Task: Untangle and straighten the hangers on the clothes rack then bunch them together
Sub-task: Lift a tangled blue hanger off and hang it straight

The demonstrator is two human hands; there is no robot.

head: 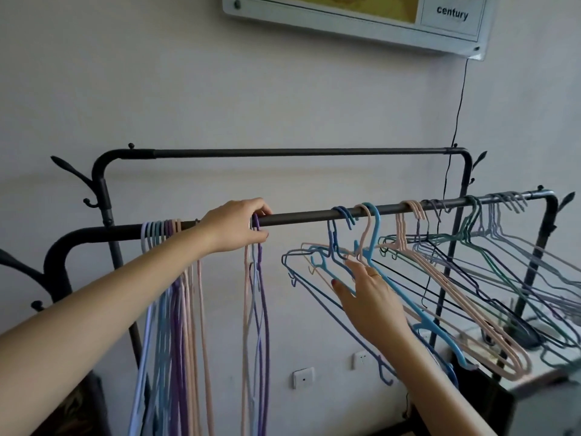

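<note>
- Fingers (262, 212) of my left hand (234, 226) were curled over the front rail (298, 215) of the clothes rack, and the thumb sat under it, so they pinched the hooks of a purple hanger (263, 297) and a few more beside it.
- Those few hangers hung straight down from the rail, edge-on to me, a little apart from the others.
- My right hand (367, 305) was lower, under the rail, with its fingers nearly straight. The fingertips (353, 267) touched the wires of the messy hangers there. I saw a thin ring (375, 275) on one finger.
- I could see a blue hanger (377, 234) and a pink hanger (366, 234) hooked on the rail just above that hand, tilted and crossed over each other.
- More tangled hangers (490, 247), pink, green and grey, hung slanted farther right along the rail.
- To the left of my left hand, a neat bunch of hangers (160, 234) sat pressed together on the rail.
- Behind was the back rail (298, 152), bare.
- On the white wall I saw a framed board (361, 23) with the word "century", a black cord (457, 114), and two sockets (303, 377) low down.
</note>
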